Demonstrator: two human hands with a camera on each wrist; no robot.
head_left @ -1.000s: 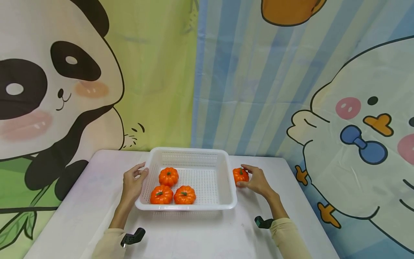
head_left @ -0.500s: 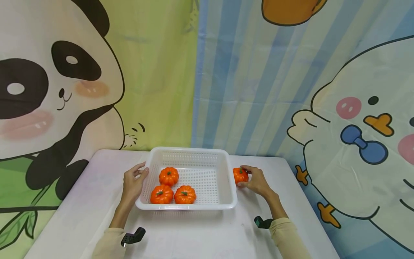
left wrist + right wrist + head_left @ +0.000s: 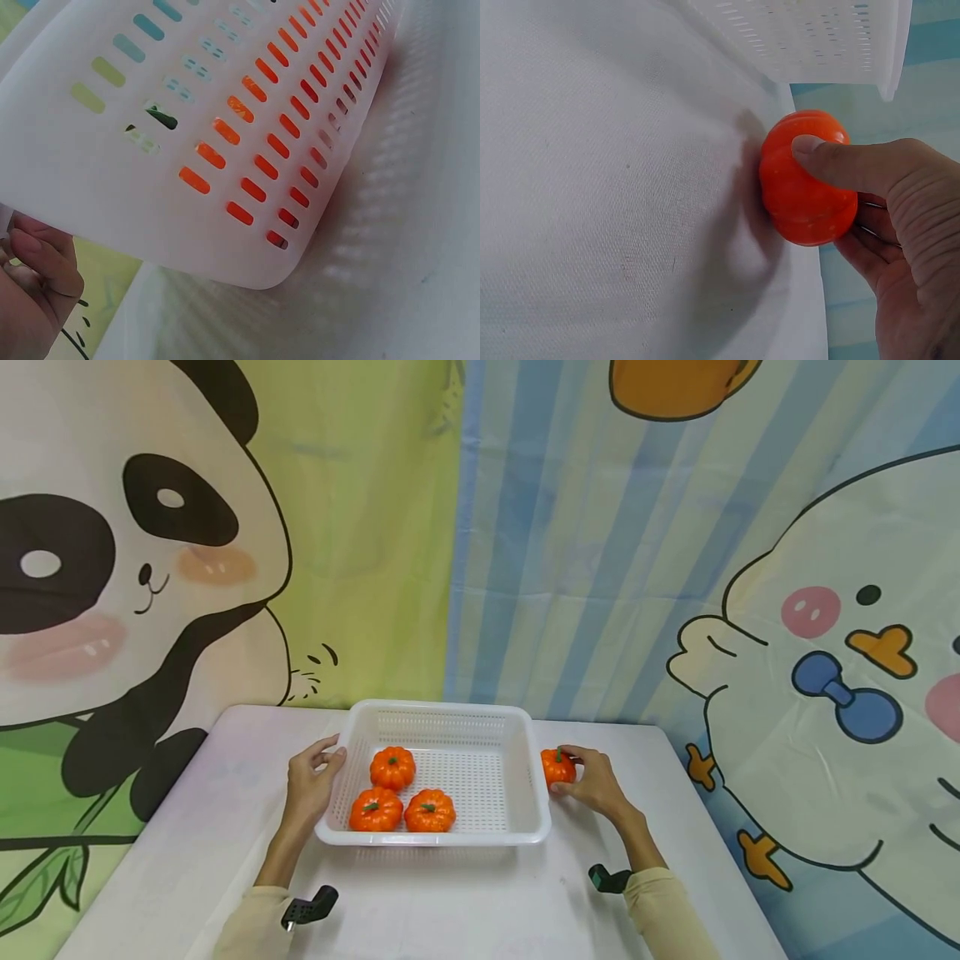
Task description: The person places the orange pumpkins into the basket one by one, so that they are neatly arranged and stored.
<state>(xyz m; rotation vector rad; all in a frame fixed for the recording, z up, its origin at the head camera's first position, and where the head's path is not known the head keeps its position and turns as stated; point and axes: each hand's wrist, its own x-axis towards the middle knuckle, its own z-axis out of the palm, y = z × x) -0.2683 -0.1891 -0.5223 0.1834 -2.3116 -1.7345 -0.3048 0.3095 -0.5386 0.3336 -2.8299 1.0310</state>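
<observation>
A white perforated basket (image 3: 517, 793) stands on the white table with three small orange pumpkins inside: one at the back (image 3: 392, 767) and two at the front (image 3: 375, 809) (image 3: 429, 810). A fourth pumpkin (image 3: 557, 768) sits on the table just outside the basket's right wall. My right hand (image 3: 564, 768) grips it, thumb on the near side and fingers round the far side; the right wrist view shows the thumb pressed on this pumpkin (image 3: 795, 202). My left hand (image 3: 332, 752) holds the basket's left rim, and its fingertips (image 3: 37, 270) show beside the slotted wall (image 3: 225, 90).
The table (image 3: 450, 902) ends at a cartoon backdrop, with a panda (image 3: 112, 568) on the left and a duck (image 3: 840, 677) on the right. Black wrist-camera mounts (image 3: 307, 910) (image 3: 609, 878) sit at my cuffs. Bare tabletop lies in front of the basket and on both sides.
</observation>
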